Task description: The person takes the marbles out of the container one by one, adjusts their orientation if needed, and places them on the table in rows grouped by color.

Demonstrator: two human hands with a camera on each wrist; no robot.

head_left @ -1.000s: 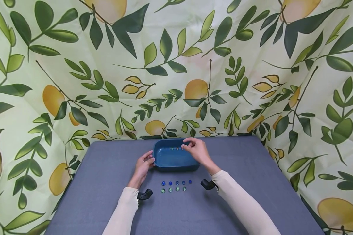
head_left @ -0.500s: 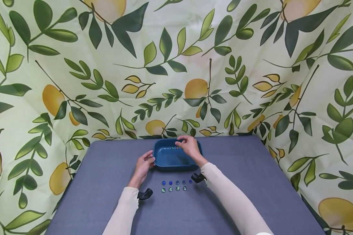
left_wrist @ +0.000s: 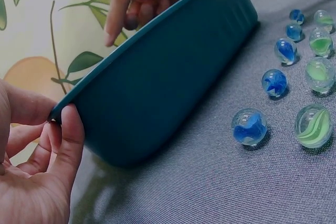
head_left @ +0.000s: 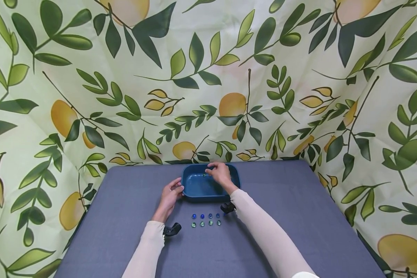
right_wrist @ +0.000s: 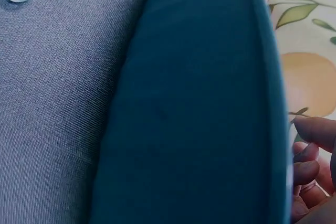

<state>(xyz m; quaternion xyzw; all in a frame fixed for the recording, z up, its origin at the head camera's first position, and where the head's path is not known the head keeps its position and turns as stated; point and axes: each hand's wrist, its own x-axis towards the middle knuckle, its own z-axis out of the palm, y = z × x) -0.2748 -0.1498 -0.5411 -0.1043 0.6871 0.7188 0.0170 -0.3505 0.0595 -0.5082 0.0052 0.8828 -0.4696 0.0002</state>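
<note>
My left hand (head_left: 169,197) pinches the left rim of a dark teal rectangular tray (head_left: 201,200) between thumb and fingers, clearly seen in the left wrist view. Over the tray's far side hovers my right hand (head_left: 219,173), thumb and index finger curved and apart in the head view, with nothing visible between them. Beneath it, a green marble (head_left: 204,175) shows in the tray; others there are partly hidden by the hand. In front of the tray, blue marbles (left_wrist: 274,83) and green-swirled marbles (left_wrist: 313,125) stand in two rows on the cloth.
A grey cloth (head_left: 135,200) covers the table. Patterned fabric (head_left: 194,96) with leaves and fruit hangs behind and at the sides. A black wrist camera (head_left: 172,229) sits on the left wrist, another camera (head_left: 227,207) on the right, near the marble rows.
My right hand has moved left across the tray, its wrist camera now hiding the rightmost blue marble in the head view. My left hand has stayed on the rim.
</note>
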